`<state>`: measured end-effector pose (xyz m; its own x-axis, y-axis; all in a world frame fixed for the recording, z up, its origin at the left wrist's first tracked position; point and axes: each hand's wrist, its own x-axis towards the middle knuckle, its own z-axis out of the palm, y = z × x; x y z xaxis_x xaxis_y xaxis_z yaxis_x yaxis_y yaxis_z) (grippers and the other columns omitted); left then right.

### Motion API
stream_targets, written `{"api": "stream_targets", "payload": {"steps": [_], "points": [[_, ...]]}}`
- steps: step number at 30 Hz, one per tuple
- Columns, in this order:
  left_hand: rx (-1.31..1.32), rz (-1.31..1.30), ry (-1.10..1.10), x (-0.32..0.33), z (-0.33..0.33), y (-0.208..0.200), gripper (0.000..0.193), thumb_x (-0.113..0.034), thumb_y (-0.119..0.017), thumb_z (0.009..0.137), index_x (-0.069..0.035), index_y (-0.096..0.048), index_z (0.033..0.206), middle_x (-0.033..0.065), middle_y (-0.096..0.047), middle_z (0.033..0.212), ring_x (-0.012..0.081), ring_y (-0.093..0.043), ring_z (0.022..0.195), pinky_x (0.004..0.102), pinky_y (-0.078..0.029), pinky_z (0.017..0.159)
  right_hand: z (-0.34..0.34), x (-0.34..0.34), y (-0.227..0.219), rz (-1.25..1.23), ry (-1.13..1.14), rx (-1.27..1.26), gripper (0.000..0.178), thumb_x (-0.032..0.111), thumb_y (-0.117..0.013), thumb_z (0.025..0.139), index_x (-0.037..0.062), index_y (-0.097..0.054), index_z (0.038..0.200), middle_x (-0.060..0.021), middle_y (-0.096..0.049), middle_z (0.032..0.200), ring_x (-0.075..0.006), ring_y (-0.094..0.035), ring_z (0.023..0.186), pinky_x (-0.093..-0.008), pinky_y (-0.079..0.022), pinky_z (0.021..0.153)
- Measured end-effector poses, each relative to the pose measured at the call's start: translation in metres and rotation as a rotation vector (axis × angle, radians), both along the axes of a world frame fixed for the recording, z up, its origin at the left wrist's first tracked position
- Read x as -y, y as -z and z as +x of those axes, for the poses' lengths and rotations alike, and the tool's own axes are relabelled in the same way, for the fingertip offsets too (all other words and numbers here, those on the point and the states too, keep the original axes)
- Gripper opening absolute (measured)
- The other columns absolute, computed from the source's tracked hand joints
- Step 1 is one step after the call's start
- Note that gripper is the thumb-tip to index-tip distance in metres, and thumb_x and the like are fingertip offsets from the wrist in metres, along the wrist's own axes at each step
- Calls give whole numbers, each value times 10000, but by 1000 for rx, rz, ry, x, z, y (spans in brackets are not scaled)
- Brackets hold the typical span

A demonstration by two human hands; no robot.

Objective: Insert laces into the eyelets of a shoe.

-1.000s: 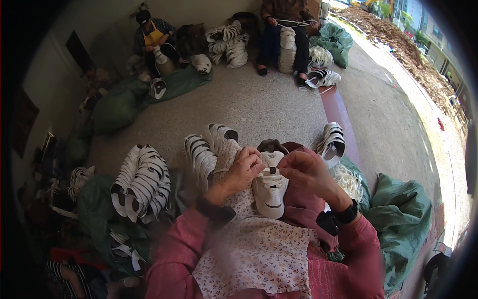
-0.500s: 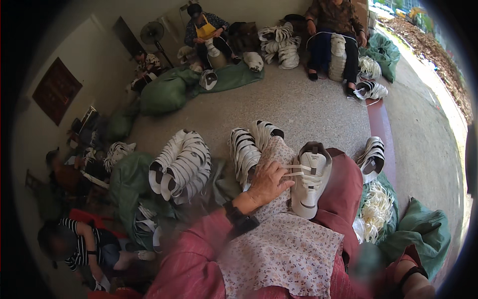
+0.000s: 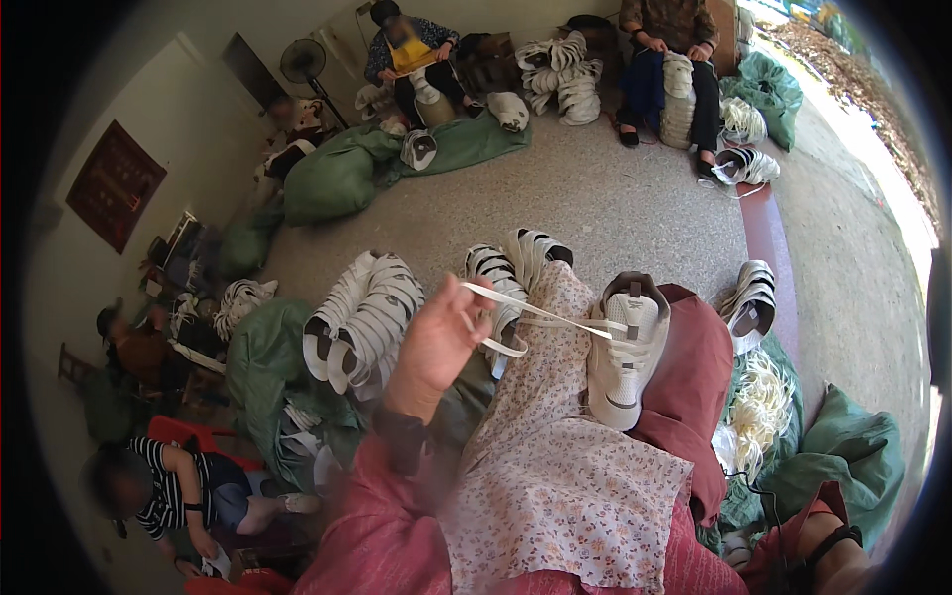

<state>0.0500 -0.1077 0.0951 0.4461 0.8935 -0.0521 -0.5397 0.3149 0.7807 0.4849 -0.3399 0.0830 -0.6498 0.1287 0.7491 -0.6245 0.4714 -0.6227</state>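
Grasping the white lace point(image 3: 545, 313) in the raised left hand point(image 3: 441, 342); stretching it rightward to the off-white shoe point(image 3: 629, 362), seated over the lap point(image 3: 570, 496), apart from the grip. Positioning the right hand point(image 3: 845, 572) at lower-right edge, mostly cropped; cannot tell its grip.

Daylight poured in from the right and totally blew out a strip along the concrete pavement point(image 3: 833, 238), while the left-hand wall point(image 3: 164, 99) sat dim. Sneaker point(image 3: 623, 357) came out fairly crisp, left sleeve point(image 3: 367, 506) smeary, fisheye bending the edges.
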Motion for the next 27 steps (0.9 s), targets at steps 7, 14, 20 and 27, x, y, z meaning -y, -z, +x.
{"api": "stream_targets", "payload": {"steps": [7, 14, 20, 27], "points": [[324, 124, -313, 16, -140, -34, 337, -304, -492, 1036, -101, -532, 770, 116, -642, 1227, 230, -563, 1160, 411, -436, 960, -156, -117, -111, 18, 18, 67, 238, 132, -561, 960, -62, -680, 891, -205, -672, 858, -314, -667, 668, -385, -543, 607], [567, 219, -363, 21, -140, -51, 309, -260, -487, 1034, -60, -554, 808, 117, -628, 1159, 249, -574, 1060, 386, -461, 984, -119, -87, -100, 43, 127, 132, 223, 132, -595, 950, -62, -687, 893, -199, -672, 851, -294, -663, 648, -365, -533, 580], [126, 384, -83, 12, -39, -51, 249, -226, -537, 1007, 3, -627, 1041, 77, -613, 933, 140, -496, 740, 229, -413, 640, -96, -50, -113, 32, 316, 253, 212, 132, -623, 941, -62, -694, 895, -195, -673, 845, -277, -659, 632, -348, -525, 556], [-854, 997, 8, -7, 95, 43, 137, -99, -678, 885, -15, -712, 988, 80, -702, 872, 145, -633, 765, 302, -501, 671, -113, -101, 0, -157, 1290, 812, 127, 113, -666, 860, 6, -655, 927, -155, -633, 827, -325, -647, 722, -379, -506, 634]]}}
